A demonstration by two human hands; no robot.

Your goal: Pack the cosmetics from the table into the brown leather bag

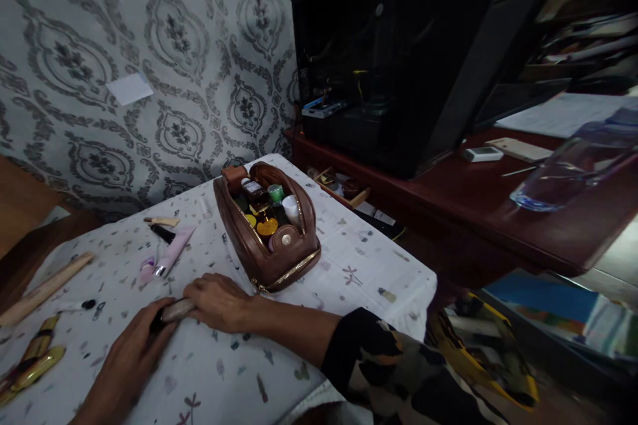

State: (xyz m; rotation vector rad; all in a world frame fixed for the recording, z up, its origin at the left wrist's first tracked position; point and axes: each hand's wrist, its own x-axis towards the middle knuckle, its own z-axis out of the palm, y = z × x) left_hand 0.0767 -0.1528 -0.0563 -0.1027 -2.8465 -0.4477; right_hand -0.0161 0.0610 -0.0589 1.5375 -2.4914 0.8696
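Low over the patterned cloth, my left hand (pixel 130 353) and my right hand (pixel 215 302) meet on one small cosmetic tube (pixel 177 310). Its body is pale and greyish, and one end is dark. My left fingers close round the dark end, while my right fingers grip the pale end. Just beyond my right hand stands a brown zip-up toiletry bag (pixel 239 246), unzipped and wide at the top. Inside it are a dark bottle (pixel 255 192), a green-topped jar (pixel 276 194), a white cap (pixel 291 208) and an amber item (pixel 267 226).
A pink tube (pixel 174 249) lies left of the bag. Gold-coloured cosmetics (pixel 37 355) and a long wooden piece (pixel 47 287) lie at the far left. Right of the cloth-covered table (pixel 383 265) is a red-brown desk (pixel 448 212) with a black computer case (pixel 369 60) and a clear bottle (pixel 563 172).
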